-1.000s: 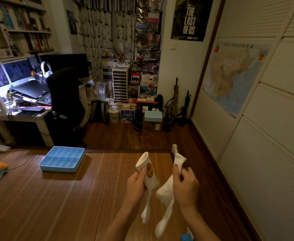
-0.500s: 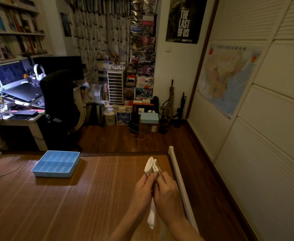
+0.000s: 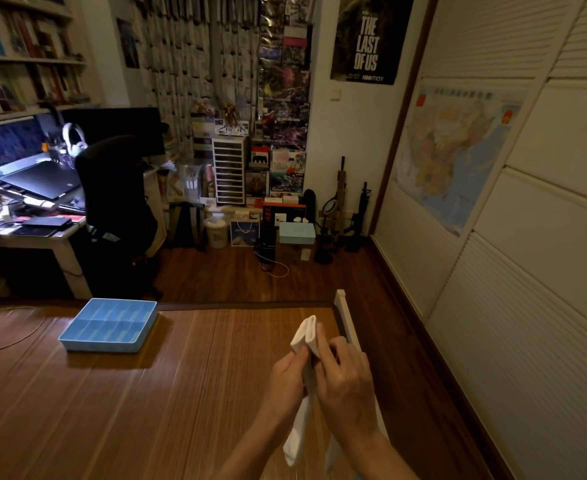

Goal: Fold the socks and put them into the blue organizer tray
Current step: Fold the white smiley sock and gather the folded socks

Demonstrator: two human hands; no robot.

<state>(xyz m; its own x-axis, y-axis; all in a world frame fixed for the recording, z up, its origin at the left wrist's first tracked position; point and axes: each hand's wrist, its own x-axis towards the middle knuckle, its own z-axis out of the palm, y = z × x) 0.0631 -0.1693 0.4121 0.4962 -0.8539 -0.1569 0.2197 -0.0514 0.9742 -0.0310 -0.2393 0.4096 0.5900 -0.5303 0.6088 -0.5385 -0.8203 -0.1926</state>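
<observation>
surface: brown slatted mat [image 3: 181,393] | lying on it: blue organizer tray [image 3: 98,346], far-left part, flat

Soft matt white cloth socks [image 3: 305,337] — smooth blue plastic tray [image 3: 109,325] — on glossy ribbed wood surface [image 3: 167,403].

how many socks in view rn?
2 socks, held flat together: pinched between the left hand and right hand, cuffs side by side above the fingers, feet hanging below. None shows in the tray; others may be off frame.
</observation>
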